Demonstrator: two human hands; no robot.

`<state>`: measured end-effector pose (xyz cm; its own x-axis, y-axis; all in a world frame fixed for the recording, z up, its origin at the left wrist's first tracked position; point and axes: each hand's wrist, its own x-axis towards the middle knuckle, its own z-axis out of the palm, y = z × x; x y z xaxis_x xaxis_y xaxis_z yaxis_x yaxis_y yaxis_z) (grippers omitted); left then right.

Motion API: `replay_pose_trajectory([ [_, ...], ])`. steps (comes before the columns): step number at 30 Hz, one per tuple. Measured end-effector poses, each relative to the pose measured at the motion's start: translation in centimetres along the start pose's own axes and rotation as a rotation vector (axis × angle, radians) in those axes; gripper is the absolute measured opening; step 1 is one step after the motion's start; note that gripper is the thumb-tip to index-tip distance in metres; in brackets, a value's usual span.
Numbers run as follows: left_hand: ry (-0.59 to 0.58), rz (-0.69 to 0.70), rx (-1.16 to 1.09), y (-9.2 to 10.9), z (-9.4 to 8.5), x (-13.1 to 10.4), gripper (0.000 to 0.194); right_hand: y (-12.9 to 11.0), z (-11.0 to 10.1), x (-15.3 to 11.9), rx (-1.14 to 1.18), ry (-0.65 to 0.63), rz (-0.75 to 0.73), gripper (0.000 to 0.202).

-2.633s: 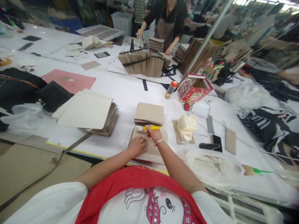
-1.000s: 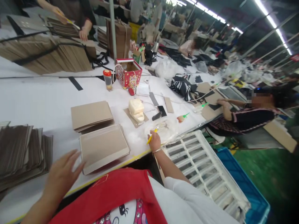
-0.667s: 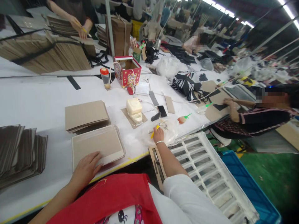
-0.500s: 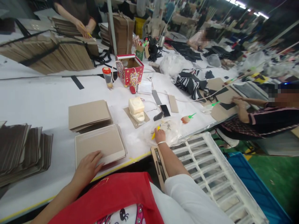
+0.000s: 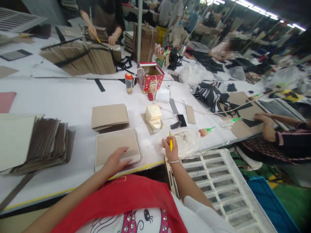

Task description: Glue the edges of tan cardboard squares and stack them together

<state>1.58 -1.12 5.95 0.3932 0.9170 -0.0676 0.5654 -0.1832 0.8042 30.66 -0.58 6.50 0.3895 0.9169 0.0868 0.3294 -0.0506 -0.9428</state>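
Observation:
My left hand (image 5: 118,160) rests with fingers apart on the near stack of beige cardboard sheets (image 5: 109,142). In my right hand (image 5: 171,149) a yellow pen-shaped tool (image 5: 171,143) stands nearly upright, with the fingers closed around it. Under and beside that hand lies a crumpled clear plastic bag (image 5: 190,142). A second cardboard stack (image 5: 110,115) sits just behind the near one. Between the stacks and the bag, a cream-coloured plastic device (image 5: 153,114) stands on a small cardboard piece (image 5: 143,120).
Dark-edged sheets (image 5: 52,145) are piled at left. Beyond my hands are a phone (image 5: 181,120), a glue bottle (image 5: 206,130), a red box (image 5: 150,79) and a lidded cup (image 5: 128,84). A white slatted rack (image 5: 218,181) adjoins the table edge. Co-workers' hands (image 5: 264,119) work at right and across the table.
The view has swung left, showing more of the left pile. My right hand has raised the yellow tool from slanted over the bag to nearly upright. My left hand stays on the near stack.

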Motion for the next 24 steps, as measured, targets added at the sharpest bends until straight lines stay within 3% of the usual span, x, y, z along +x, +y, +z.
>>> replay_pose_trajectory([
  [4, -0.104, -0.183, -0.606, 3.1, 0.8, 2.2, 0.071, -4.1, 6.0, -1.7, 0.306, -0.064, 0.107, 0.031],
  [6, -0.138, -0.210, -0.733, 3.2, 0.6, 2.7, 0.061, -5.2, 8.4, -2.3, 0.373, -0.071, 0.128, 0.031],
  [10, -0.133, -0.319, -0.792, 1.6, -0.6, 1.7, 0.027, -6.2, 11.3, -2.5, 0.484, -0.055, 0.176, 0.034],
  [17, -0.030, -0.518, -1.226, -0.7, -4.0, 0.0, 0.036, -6.2, 14.4, -1.6, 0.583, -0.040, 0.212, 0.040],
  [21, 0.070, -0.567, -1.185, -2.8, -6.4, 0.3, 0.035, -5.4, 16.0, -0.2, 0.487, -0.045, 0.174, 0.041],
  [24, 0.154, -0.632, -1.076, -4.8, -8.1, 0.9, 0.032, -4.6, 16.7, 1.1, 0.209, -0.048, 0.024, 0.041],
])
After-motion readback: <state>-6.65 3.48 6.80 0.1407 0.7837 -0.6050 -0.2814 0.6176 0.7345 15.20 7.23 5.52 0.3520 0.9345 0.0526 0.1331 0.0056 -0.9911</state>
